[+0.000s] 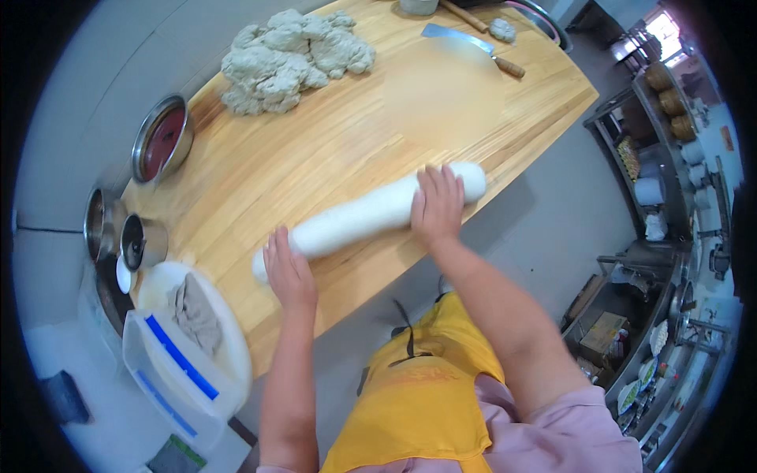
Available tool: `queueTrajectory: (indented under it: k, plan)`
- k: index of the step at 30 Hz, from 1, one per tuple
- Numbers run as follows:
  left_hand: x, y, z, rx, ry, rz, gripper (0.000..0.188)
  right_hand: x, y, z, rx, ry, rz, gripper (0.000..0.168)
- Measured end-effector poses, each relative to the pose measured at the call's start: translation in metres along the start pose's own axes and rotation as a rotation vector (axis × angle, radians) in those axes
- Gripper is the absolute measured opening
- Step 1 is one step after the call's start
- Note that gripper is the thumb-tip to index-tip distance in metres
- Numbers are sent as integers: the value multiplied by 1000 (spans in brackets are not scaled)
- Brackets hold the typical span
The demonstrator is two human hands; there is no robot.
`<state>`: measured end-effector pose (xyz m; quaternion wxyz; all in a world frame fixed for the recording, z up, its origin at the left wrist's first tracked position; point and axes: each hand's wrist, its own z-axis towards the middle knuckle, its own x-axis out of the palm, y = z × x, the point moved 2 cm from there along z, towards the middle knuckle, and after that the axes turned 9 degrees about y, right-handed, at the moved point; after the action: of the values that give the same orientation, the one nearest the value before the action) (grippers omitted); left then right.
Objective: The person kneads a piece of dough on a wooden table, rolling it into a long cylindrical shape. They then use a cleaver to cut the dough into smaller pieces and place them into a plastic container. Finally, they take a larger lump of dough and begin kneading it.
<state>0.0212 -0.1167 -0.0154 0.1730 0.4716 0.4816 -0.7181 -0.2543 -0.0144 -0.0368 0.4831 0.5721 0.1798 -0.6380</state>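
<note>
A long, smooth roll of white dough [358,216] lies slantwise near the front edge of the wooden worktable [284,165]. My left hand [290,269] rests over its left part, fingers outstretched, with the rounded end showing beyond. Over the right part lies my right hand [439,204], palm down and fingers slightly spread. Both hands touch the dough from above without closing round it; their palms are hidden. Farther back on the table sits a large, lumpy heap of rough dough [295,59].
A cleaver [461,38] with a wooden handle, a rolling pin [464,15] and a small wrapped lump [502,29] lie at the back. Left stand a metal bowl of red sauce [165,139], a metal pot [148,242] and a plastic container [177,366]. Shelves [644,159] stand right.
</note>
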Motion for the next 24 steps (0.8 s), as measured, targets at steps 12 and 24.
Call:
queueTrajectory:
  k: [12,24]
  plan:
    - [27,-17,129,-176,-9,-185,45,44,7,108,14,509,-443,14]
    - [45,-9,223,-189,-86,-211,49,101,11,220,-132,408,191,32]
